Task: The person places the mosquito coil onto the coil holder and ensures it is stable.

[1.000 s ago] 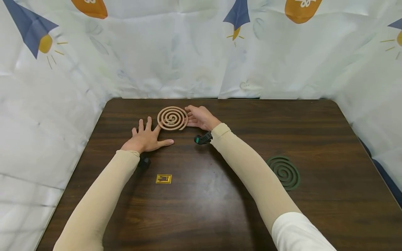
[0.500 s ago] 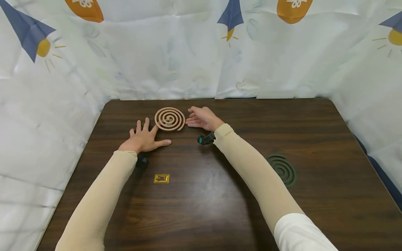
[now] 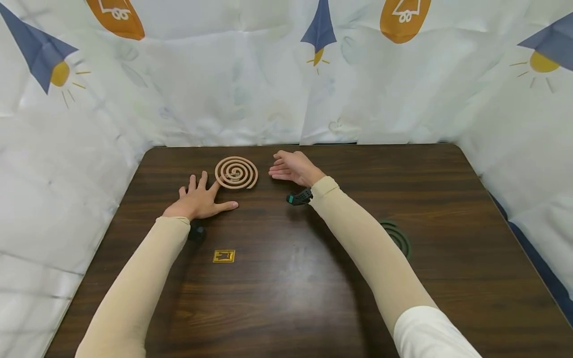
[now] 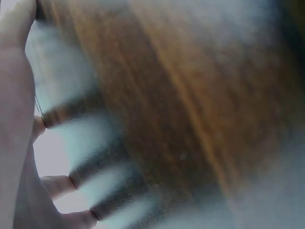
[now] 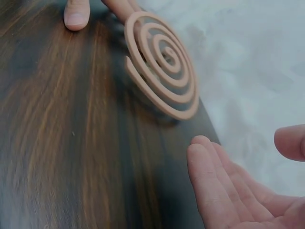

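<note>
A tan mosquito coil (image 3: 235,172) lies flat near the table's far edge, left of centre. My left hand (image 3: 197,203) rests palm down with fingers spread, its index fingertip overlapped by the coil's near-left rim. Seen from the right wrist, the coil (image 5: 169,53) sits a little above the wood, with a left finger passing beneath it and the left thumb (image 5: 76,14) on the table. To the coil's right, my right hand (image 3: 295,167) is held sideways, fingers loosely extended, a gap between fingertips and coil. Nothing is in it.
A dark green mosquito coil (image 3: 401,240) lies to the right, partly hidden behind the right sleeve (image 3: 371,238). Nearer the front is a small gold plate (image 3: 224,256) with a cut-out shape. White printed sheeting (image 3: 250,89) surrounds the brown table (image 3: 286,308).
My right hand has drawn away from the coil's right rim, widening a gap between them. The left hand keeps its place at the coil. The head view has shifted slightly.
</note>
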### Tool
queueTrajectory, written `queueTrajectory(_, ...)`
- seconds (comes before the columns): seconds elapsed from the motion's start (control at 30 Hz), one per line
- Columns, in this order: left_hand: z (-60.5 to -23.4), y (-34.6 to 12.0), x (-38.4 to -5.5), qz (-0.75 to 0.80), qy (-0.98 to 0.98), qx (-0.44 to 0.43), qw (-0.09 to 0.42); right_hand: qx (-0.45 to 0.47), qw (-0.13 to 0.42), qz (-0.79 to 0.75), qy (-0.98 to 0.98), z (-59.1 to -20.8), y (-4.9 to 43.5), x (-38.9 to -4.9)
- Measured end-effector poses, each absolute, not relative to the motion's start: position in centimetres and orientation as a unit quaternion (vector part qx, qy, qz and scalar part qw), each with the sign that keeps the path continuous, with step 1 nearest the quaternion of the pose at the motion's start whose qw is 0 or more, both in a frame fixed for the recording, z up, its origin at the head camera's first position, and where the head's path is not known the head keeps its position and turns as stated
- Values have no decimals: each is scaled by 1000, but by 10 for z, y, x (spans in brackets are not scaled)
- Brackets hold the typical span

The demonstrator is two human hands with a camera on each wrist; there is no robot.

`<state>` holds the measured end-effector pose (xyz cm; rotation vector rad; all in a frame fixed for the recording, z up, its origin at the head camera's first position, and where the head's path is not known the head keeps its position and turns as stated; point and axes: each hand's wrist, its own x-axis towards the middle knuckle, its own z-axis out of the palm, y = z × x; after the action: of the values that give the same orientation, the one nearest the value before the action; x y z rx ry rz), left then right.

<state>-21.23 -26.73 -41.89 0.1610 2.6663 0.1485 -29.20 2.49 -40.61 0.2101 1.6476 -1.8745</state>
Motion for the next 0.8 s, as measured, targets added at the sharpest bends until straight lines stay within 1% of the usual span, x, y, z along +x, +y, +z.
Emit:
queueTrajectory(0.47,-420,-269,-212,59,970,63,228,91,293,-726,616,-399,69,-293)
queueTrajectory(0.8,-418,-281,-209,70,973,95,198,93,277,-731,617,-396,91,-292)
